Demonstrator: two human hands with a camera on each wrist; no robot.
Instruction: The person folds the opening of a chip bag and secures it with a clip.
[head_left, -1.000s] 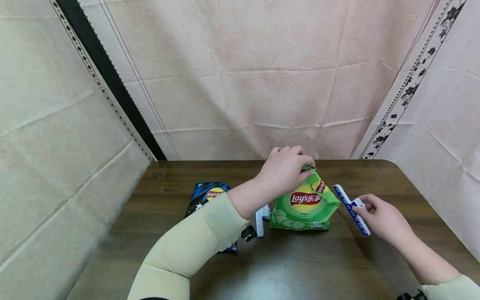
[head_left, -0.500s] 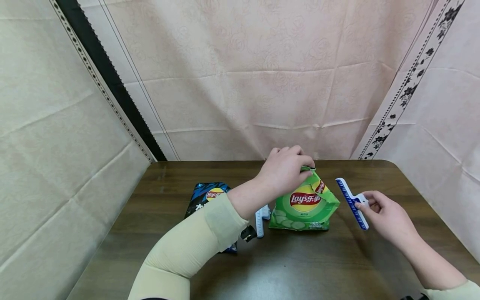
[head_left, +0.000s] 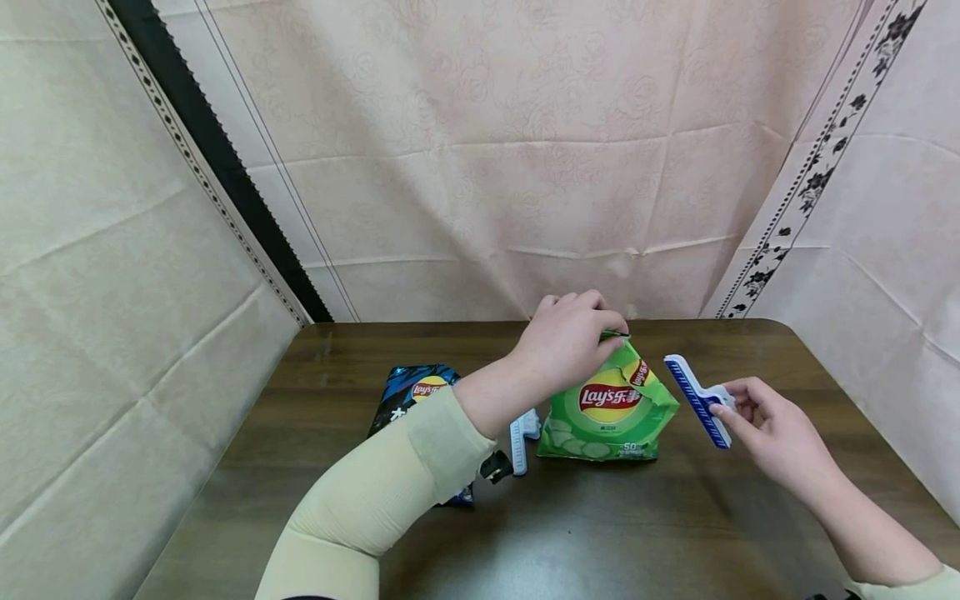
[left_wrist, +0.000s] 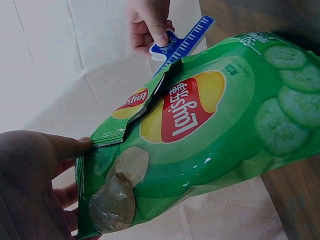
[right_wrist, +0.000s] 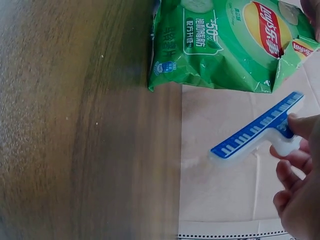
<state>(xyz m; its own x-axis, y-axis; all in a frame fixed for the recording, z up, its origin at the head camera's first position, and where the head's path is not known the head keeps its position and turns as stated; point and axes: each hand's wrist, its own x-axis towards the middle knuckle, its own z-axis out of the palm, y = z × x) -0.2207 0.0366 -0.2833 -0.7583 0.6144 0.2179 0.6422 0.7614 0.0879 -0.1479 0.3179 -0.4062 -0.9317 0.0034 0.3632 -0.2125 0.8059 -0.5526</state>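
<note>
A green Lay's chip bag [head_left: 609, 417] stands upright on the table, its upper right corner folded over, as the left wrist view [left_wrist: 192, 107] also shows. My left hand [head_left: 566, 337] pinches the bag's top edge between thumb and fingers. To the right of the bag, my right hand [head_left: 772, 429] holds a blue-and-white bag sealing clip [head_left: 697, 402] by its small grip, thumb on the blue side. In the right wrist view the clip [right_wrist: 257, 127] is apart from the bag, a short gap below its folded corner.
A dark blue Lay's bag [head_left: 408, 392] lies to the left, partly hidden behind my left forearm. Between the two bags is a second, pale blue clip [head_left: 519, 442] on the brown wooden table [head_left: 600, 533]. Light cloth [head_left: 525, 167] hangs behind the table.
My right hand has raised the clip a little, then brought it slightly left toward the green bag. The left hand and the bag have stayed in place.
</note>
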